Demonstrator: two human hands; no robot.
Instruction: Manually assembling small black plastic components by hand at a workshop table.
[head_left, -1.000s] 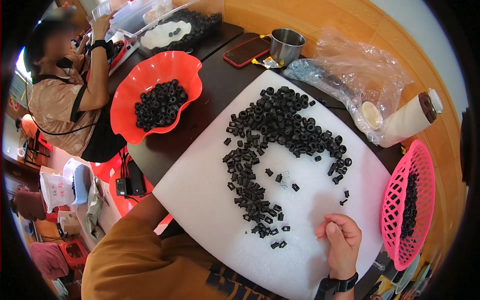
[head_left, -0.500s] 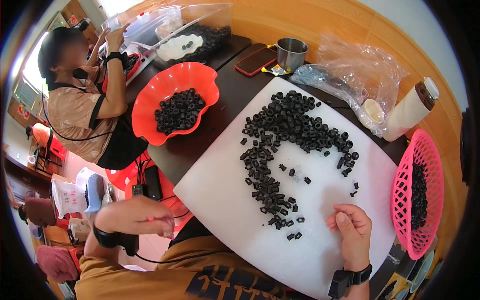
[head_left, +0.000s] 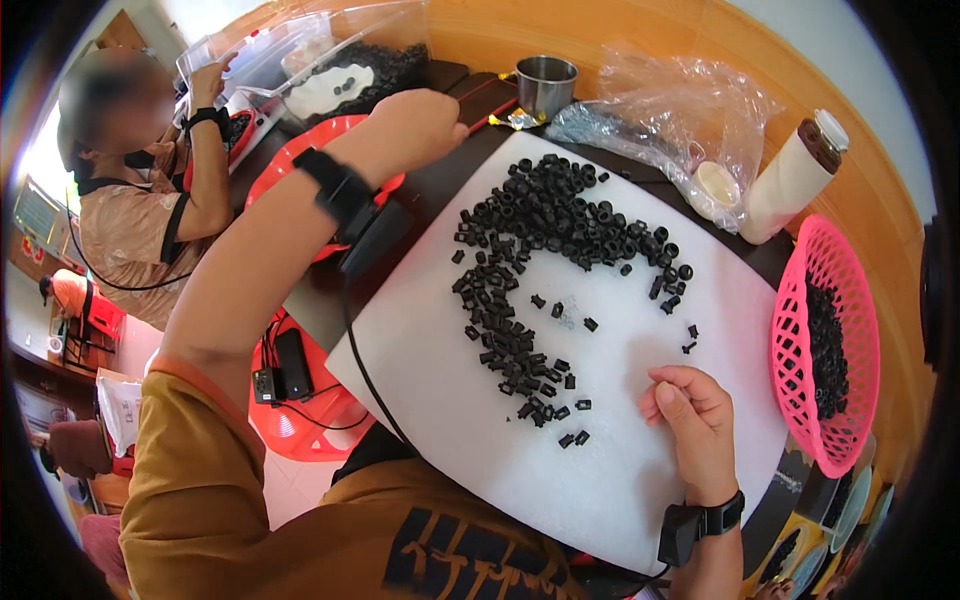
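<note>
My left hand reaches out past the red scalloped bowl, its fingers curled in and partly hidden; whether they hold anything does not show. Beyond its knuckles a strip of the red-edged phone is visible. My right hand hovers low over the right part of a white board, thumb against bent fingers, with nothing visible between them. On the board lies a curved pile of small black ring-like and spool-like parts. Several loose black parts lie toward the near edge.
A pink lattice basket holding black parts stands at the right. Along the back are a metal cup, a clear plastic bag and a cream bottle. A co-worker sits at far left near a clear bin.
My left hand has swung from beside my lap up and forward across the red bowl, now covering most of the phone. My right hand has kept nearly the same place and pose.
</note>
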